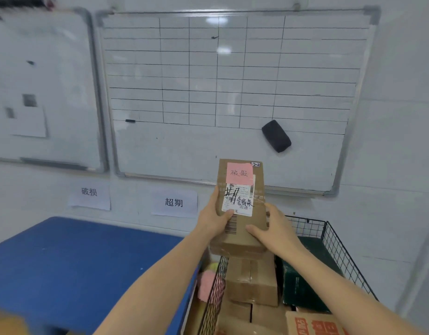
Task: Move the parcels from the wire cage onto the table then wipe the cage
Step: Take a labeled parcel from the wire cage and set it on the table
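Several parcels: lie packed in the cage at the lower right of the frame.
Carton: brown with orange print, nearest, at the bottom right edge.
Green box: dark, against the cage's right side, behind the carton.
Brown box: taped, stacked on other brown ones, just left of the green box.
Cage: black wire mesh, open at the top, standing just right of the table.
Cloth: pink and fluffy, at the cage's left mesh wall; which side of the mesh cannot be told.
Left hand: clamped on the held box's left edge, thumb across the front face.
Right hand: clamped on the lower right of the same box, thumb on the front, fingers round the side.
Box: brown, held upright at frame centre above the cage's stack; whether it touches the brown box below cannot be told.
Label: white shipping slip on the box front, scrawled over in black.
Note: pink, handwritten, stuck above the label.
Table: blue top, lower left of the frame.
Signs: two white papers with printed characters, on the wall behind the table.
Whiteboard: ruled grid, upper centre.
Eraser: black, on the whiteboard's lower right.
Marker: black, on its lower left.
Second board: upper left, blurred.
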`<state>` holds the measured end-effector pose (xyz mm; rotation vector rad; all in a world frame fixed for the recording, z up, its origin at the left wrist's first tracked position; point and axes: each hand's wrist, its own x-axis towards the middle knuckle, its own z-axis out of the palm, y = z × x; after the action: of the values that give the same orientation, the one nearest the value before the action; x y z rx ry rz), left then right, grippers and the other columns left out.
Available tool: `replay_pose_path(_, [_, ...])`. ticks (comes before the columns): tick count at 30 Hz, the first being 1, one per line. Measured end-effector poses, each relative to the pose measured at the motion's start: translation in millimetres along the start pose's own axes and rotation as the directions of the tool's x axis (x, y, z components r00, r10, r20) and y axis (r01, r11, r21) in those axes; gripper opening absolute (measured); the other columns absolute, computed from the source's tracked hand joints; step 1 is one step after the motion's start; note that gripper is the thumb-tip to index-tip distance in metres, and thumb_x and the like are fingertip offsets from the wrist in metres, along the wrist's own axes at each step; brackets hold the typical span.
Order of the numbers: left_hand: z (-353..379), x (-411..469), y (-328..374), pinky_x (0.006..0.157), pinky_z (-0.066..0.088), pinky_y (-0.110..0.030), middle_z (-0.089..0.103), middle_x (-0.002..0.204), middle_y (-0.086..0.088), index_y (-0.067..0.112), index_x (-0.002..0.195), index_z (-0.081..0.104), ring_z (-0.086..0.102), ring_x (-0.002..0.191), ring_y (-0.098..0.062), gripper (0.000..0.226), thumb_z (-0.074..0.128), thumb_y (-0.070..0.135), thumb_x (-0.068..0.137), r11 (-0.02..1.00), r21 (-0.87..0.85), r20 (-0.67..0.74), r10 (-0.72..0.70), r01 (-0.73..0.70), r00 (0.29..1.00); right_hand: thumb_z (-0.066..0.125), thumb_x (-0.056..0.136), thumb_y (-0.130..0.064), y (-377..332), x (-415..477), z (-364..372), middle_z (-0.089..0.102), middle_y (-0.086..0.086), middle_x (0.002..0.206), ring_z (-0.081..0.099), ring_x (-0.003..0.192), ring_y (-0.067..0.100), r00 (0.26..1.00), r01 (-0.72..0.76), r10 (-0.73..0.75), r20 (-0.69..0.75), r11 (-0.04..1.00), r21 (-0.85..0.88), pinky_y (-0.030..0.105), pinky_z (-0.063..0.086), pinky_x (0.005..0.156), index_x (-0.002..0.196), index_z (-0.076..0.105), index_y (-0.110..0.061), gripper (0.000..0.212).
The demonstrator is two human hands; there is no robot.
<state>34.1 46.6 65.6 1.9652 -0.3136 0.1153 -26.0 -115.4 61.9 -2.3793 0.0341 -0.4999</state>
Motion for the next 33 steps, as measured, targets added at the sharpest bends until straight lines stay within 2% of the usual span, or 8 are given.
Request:
replay_pose_path(6, [-70,-14,-28,0.101,0.037,-0.027,0.043,0.145,0.005,0.039,0.15,0.009,0.044,0.128,-0.021,0.076,0.058,0.029,0.093,0.995,0.015,-0.125,-0.093,0.095,0.988,0.071,0.083,-0.039,-55,10,56,0.038,0.003,0.144,0.041,0.13,0.016,0.989,0.127,-0.126,0.081,0.992,-0.006,0.03,0.037,0.103,0.149,0.026,-0.022,0.082])
replay_pose_path(10, [-134,-24,-58,0.106,0.037,-0.032,0.043,0.145,0.003,0.039,0.15,0.009,0.043,0.13,-0.022,0.079,0.06,0.029,0.091,0.986,0.042,-0.19,-0.15,0.161,0.97,0.072,0.083,-0.035,-102,9,106,0.037,0.005,0.144,0.04,0.131,0.017,0.971,0.172,-0.179,0.159,0.983,0.06,0.024,0.033,0.101,0.149,0.026,-0.02,0.082])
replay_pose_path(15, [-225,-31,-106,0.104,0.04,-0.032,0.045,0.142,0.006,0.041,0.149,0.011,0.045,0.128,-0.022,0.079,0.062,0.028,0.09,0.977,0.023,-0.257,-0.2,0.213,0.946,0.073,0.081,-0.034,-169,13,182,0.038,0.003,0.141,0.042,0.129,0.018,0.951,0.2,-0.223,0.212,0.972,0.124,0.026,0.035,0.102,0.147,0.029,-0.021,0.081])
replay_pose_path(19, [-308,-32,-157,0.102,0.038,-0.031,0.047,0.14,0.002,0.042,0.149,0.011,0.045,0.128,-0.022,0.078,0.061,0.032,0.09,0.958,0.031,-0.293,-0.264,0.286,0.919,0.071,0.082,-0.039,-224,16,253,0.042,0.001,0.137,0.046,0.125,0.018,0.948,0.18,-0.213,0.236,0.971,0.155,0.034,0.042,0.101,0.145,0.031,-0.019,0.077])
replay_pose_path(25, [-415,-22,-227,0.1,0.041,-0.034,0.049,0.138,-0.001,0.039,0.15,0.011,0.048,0.123,-0.024,0.077,0.06,0.028,0.091,0.915,-0.032,-0.384,-0.383,0.402,0.84,0.065,0.087,-0.042,-291,33,328,0.039,0.005,0.143,0.044,0.128,0.021,0.958,0.146,-0.177,0.226,0.978,0.146,0.037,0.04,0.103,0.147,0.026,-0.018,0.075])
replay_pose_path(28, [-444,-7,-255,0.091,0.047,-0.032,0.056,0.129,-0.003,0.039,0.15,0.013,0.054,0.104,-0.021,0.076,0.059,0.025,0.091,0.892,-0.12,-0.433,-0.442,0.437,0.785,0.063,0.088,-0.043,-309,43,360,0.041,0.004,0.141,0.045,0.125,0.019,0.96,0.129,-0.155,0.235,0.984,0.122,0.033,0.041,0.1,0.146,0.027,-0.019,0.072])
replay_pose_path(30, [-455,5,-272,0.08,0.042,-0.026,0.058,0.126,-0.005,0.038,0.15,0.011,0.049,0.092,-0.017,0.075,0.057,0.022,0.093,0.876,-0.148,-0.459,-0.471,0.458,0.753,0.062,0.089,-0.041,-318,52,380,0.04,0.003,0.142,0.044,0.126,0.018,0.953,0.129,-0.152,0.261,0.986,0.103,0.03,0.039,0.099,0.146,0.027,-0.019,0.07])
replay_pose_path(33, [-465,23,-301,0.08,0.042,-0.029,0.059,0.125,-0.008,0.035,0.151,0.009,0.053,0.1,-0.023,0.077,0.057,0.02,0.093,0.851,-0.182,-0.474,-0.515,0.492,0.715,0.061,0.09,-0.042,-326,68,412,0.038,0.002,0.143,0.043,0.127,0.016,0.944,0.125,-0.143,0.298,0.989,0.078,0.029,0.039,0.1,0.146,0.026,-0.02,0.07])
